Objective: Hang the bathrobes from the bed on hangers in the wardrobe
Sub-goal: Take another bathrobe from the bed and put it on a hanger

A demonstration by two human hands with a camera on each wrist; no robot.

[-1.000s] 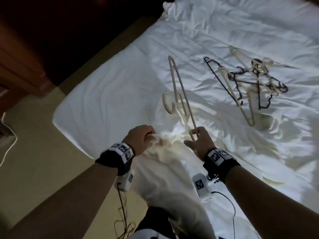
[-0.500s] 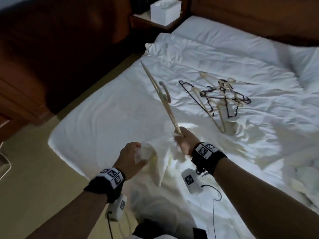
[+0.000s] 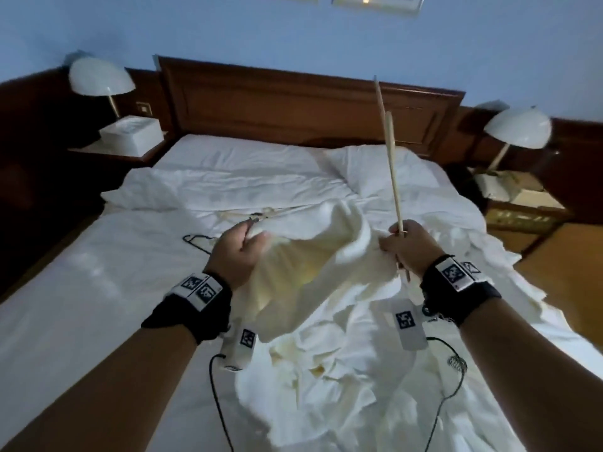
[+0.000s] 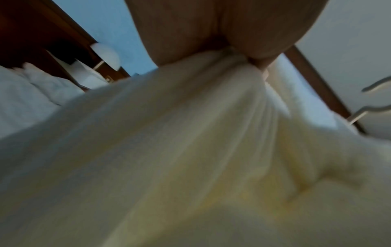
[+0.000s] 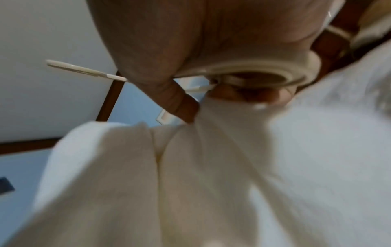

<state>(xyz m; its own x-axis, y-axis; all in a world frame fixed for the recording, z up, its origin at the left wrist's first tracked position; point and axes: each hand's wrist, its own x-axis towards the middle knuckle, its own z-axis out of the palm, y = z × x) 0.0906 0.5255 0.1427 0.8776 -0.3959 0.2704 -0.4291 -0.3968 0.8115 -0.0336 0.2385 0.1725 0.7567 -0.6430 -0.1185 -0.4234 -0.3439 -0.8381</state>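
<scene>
A cream bathrobe [image 3: 313,262] is lifted off the white bed [image 3: 98,288], stretched between both hands. My left hand [image 3: 239,247] grips a bunch of its cloth [image 4: 222,80] on the left. My right hand [image 3: 403,243] pinches the other edge of the bathrobe [image 5: 211,133] together with a cream plastic hanger [image 3: 390,148], which stands almost upright above the fist; its hook [image 5: 264,73] curls by my fingers. The robe's lower part trails onto the bed below my arms. Other hangers [image 3: 261,216] lie on the bed behind the robe, mostly hidden.
A wooden headboard [image 3: 293,106] backs the bed. White lamps stand on both nightstands [image 3: 101,79] [image 3: 518,128], with a white box [image 3: 130,135] on the left one. More crumpled white cloth [image 3: 456,249] lies at the bed's right. Wooden floor [image 3: 561,272] shows at the right.
Both hands rose and spread apart, lifting and stretching the bathrobe. The hanger in my right hand swung from leaning left to nearly upright. The head view tilted up toward the headboard.
</scene>
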